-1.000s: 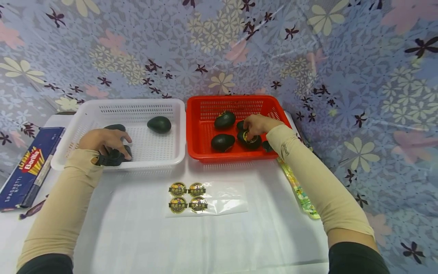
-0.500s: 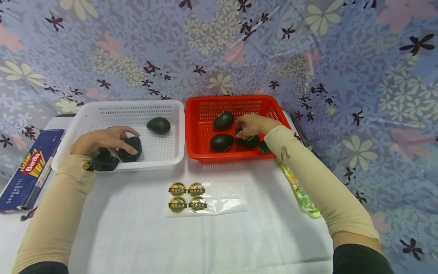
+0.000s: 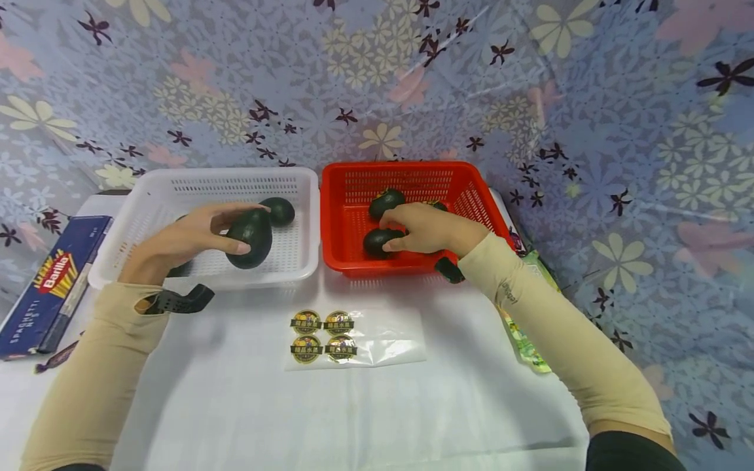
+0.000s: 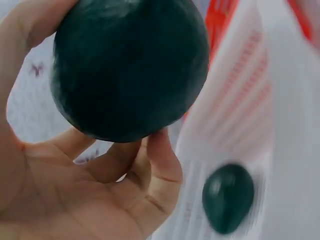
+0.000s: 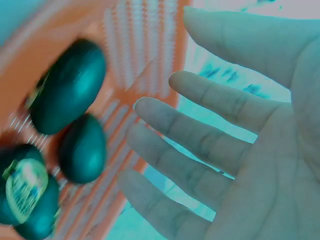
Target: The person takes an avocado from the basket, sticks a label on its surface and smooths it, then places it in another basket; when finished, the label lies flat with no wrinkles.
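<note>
The left hand (image 3: 177,242) grips a dark green oval avocado (image 3: 250,237) over the white perforated plastic basket (image 3: 294,261), while the right hand (image 3: 427,229) hovers with fingers spread in the red perforated plastic basket (image 3: 471,190).

Head looks down; blurry wrist views perhaps share baskets (image 3: 306,216).
</note>
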`<action>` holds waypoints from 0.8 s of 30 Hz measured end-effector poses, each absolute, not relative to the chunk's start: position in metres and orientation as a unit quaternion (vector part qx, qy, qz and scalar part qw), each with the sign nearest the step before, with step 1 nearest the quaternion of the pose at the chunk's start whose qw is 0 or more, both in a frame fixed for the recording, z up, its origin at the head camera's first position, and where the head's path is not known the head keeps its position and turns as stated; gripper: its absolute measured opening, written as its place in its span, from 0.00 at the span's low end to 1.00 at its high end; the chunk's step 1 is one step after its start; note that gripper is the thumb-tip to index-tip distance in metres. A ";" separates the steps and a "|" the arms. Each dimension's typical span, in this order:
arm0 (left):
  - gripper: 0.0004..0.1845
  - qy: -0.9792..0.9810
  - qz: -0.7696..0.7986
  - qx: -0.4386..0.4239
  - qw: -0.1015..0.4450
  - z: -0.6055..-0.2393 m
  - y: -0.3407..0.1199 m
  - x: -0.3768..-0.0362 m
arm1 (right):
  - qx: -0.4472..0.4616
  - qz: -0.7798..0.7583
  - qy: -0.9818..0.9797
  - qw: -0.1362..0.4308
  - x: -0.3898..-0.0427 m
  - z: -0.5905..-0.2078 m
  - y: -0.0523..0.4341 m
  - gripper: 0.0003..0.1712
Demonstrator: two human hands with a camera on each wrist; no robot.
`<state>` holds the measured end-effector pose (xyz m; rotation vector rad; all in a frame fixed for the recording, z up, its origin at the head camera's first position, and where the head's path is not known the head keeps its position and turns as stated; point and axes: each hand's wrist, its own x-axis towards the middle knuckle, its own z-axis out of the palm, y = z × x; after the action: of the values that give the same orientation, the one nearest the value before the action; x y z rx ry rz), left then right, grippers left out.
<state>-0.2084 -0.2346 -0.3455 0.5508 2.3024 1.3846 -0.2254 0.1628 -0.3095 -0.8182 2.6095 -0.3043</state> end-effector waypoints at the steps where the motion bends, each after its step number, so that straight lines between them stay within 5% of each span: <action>1: 0.38 0.811 0.508 0.211 0.196 -0.346 -0.231 -0.205 | -0.305 -0.112 0.927 0.186 -0.219 -0.309 0.159 0.28; 12: 0.39 0.764 0.472 0.338 0.280 -0.354 -0.201 -0.163 | -0.425 -0.106 0.882 0.176 -0.151 -0.335 0.131 0.16; 16: 0.39 0.763 0.424 0.369 0.320 -0.362 -0.187 -0.150 | -0.433 -0.121 0.873 0.189 -0.145 -0.353 0.128 0.16; 24: 0.34 0.806 0.359 0.357 0.308 -0.391 -0.163 -0.134 | -0.422 -0.152 0.877 0.171 -0.151 -0.397 0.122 0.18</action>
<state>-0.1342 -0.1632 -0.3913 0.9438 2.1300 0.9482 -0.1508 0.1215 -0.3972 -1.1977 2.4922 -0.4307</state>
